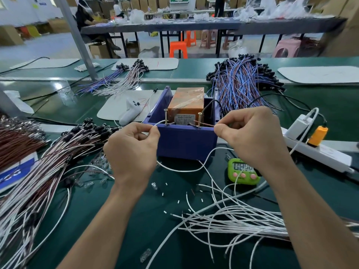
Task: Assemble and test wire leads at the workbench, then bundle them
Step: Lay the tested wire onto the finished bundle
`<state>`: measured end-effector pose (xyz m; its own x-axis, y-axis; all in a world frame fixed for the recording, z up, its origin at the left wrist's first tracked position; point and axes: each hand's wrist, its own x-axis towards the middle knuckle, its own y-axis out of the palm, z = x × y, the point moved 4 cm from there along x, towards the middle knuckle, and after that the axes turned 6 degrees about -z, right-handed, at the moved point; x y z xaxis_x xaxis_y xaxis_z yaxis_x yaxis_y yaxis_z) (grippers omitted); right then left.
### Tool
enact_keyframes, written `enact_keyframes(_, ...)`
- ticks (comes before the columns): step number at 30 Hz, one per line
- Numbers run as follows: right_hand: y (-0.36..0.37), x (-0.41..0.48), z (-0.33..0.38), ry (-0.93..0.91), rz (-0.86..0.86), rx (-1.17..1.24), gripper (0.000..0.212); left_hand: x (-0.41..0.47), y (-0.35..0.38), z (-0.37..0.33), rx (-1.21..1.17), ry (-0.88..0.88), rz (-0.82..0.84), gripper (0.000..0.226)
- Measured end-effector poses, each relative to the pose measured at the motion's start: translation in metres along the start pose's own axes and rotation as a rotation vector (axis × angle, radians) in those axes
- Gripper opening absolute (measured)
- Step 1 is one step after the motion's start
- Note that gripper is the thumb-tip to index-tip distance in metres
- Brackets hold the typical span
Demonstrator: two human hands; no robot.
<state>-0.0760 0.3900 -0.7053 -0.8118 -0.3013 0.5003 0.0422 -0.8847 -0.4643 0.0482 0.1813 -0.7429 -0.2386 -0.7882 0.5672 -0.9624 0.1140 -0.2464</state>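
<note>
while the left hand (134, 150) pinched the white wire end (160, 122) between thumb and forefinger, that end lay against the left screw (166, 117) standing upright on the near rim of the blue box (186, 142). the right hand (250, 136) pinched the brown wire end (206, 124) in the same way, its tip touching the right screw (199, 119). whether both ends belonged to one lead could not be told. inside the box, just beyond the screws, sat an orange unit (186, 102) under clear tape. a green timer (242, 171) lay near the right wrist, and a white power strip (318, 152) with an orange plug ran further right. loose white wires (233, 220) fanned across the green mat (155, 220) at the near right. a large pile of brown-and-white leads (48, 162) with black ends covered the left side, and a heap of blue-and-brown leads (246, 82) lay on the far right.
</note>
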Motion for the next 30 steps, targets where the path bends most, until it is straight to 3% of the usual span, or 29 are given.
enact_keyframes(30,0.003,0.000,0.015,-0.049,-0.002,-0.154,0.016,-0.002,-0.003,0.000,-0.033,-0.003,-0.002,0.019)
